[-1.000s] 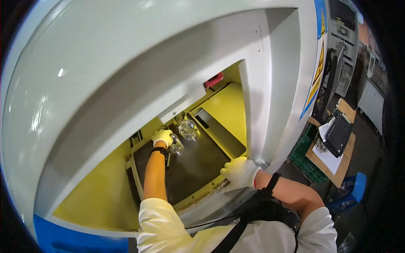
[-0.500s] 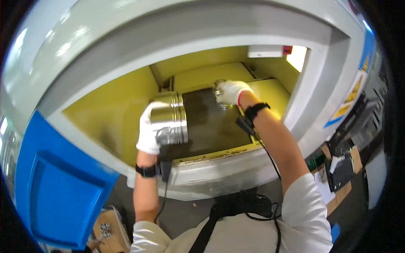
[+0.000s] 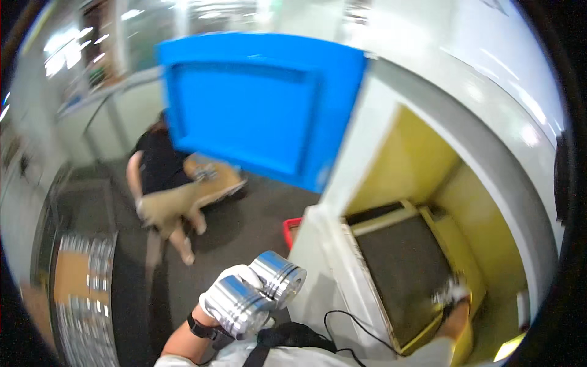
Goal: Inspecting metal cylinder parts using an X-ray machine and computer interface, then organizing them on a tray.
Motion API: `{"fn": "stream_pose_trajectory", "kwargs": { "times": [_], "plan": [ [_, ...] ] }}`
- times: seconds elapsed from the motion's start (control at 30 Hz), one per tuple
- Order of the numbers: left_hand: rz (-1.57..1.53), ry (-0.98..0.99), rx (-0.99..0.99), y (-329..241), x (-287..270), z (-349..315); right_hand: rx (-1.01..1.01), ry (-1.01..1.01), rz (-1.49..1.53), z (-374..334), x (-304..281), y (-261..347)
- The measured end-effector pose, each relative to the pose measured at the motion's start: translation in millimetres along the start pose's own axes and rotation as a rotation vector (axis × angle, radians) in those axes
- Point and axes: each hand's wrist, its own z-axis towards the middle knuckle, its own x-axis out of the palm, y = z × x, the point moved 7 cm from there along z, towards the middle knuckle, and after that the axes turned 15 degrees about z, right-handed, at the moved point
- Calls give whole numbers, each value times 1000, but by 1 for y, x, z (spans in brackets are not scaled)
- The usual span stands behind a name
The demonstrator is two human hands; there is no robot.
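Observation:
My left hand (image 3: 225,292), in a white glove, is closed on two shiny engine pistons. One piston (image 3: 235,312) is nearer me; the other piston (image 3: 276,275) lies beside it, farther off, with grooves round its end. Both are held outside the machine opening, above the floor. Reaching into the opening at the right, my right hand (image 3: 460,292) is over the back part of the dark plate (image 3: 400,257). Shiny metal (image 3: 445,295) shows right at its fingers. Motion smears that hand, so I cannot tell whether it grips the metal.
A blue door panel (image 3: 244,116) stands open ahead. The machine's pale frame (image 3: 327,269) surrounds the yellow-walled opening. A person in black (image 3: 162,159) bends by a cardboard box (image 3: 220,183) with metal parts. At left is a rack (image 3: 85,293) of shiny parts; a red bin (image 3: 292,231) is on the floor.
The view has swung left, away from the machine. My left hand has come out of the opening with both pistons. My right hand stays inside, near the back of the plate.

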Motion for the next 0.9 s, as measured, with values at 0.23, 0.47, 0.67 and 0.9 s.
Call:
{"fn": "stream_pose_trajectory", "kwargs": {
  "times": [0.23, 0.47, 0.67, 0.9],
  "plan": [
    [221, -652, 40, 1, 23, -185, 22, -193, 326, -43, -36, 108],
    [326, -1000, 39, 26, 26, -304, -257, -437, 763, -182, -179, 257],
    [223, -1059, 284, -5, -7, -407, -659, -409, 1156, -343, -260, 427],
    [480, -1043, 254, -117, -35, -575, -1074, -41, 1371, -493, -243, 620]
  ]
}}
